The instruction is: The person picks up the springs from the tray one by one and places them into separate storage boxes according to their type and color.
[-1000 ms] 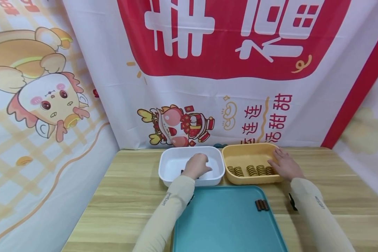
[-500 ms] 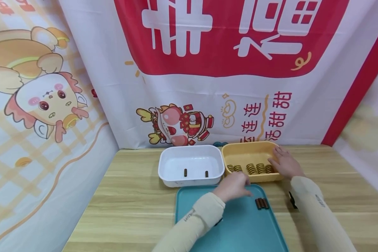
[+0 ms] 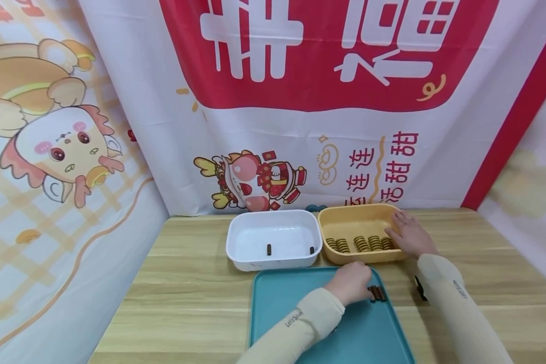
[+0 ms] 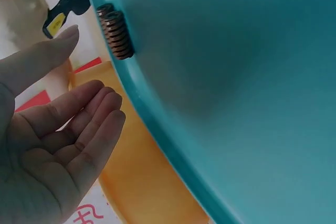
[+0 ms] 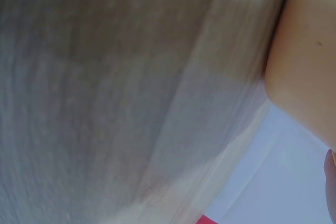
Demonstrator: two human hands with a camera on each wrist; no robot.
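Several dark brown springs (image 3: 379,293) lie side by side near the right edge of a teal tray (image 3: 282,303). My left hand (image 3: 351,283) is over the tray just left of them. In the left wrist view, its thumb and fingers stand apart with nothing between them, close to the brown springs (image 4: 116,35). My right hand (image 3: 411,235) rests on the right end of a yellow bin (image 3: 359,258), fingers over the rim. The right wrist view shows only a fingertip (image 5: 331,177) beside the bin's outer wall (image 5: 310,61).
Rows of gold-coloured springs (image 3: 361,244) lie inside the yellow bin. A white bin (image 3: 273,264) stands against its left side, holding a brown spring (image 3: 269,249) and another dark spring (image 3: 312,250). All stand on a wooden table (image 3: 186,283) before a printed cloth (image 3: 250,126).
My left hand has moved from inside the white bin, rightward and nearer, to the springs on the tray. One spring in the white bin has shifted right. The right hand has stayed on the yellow bin.
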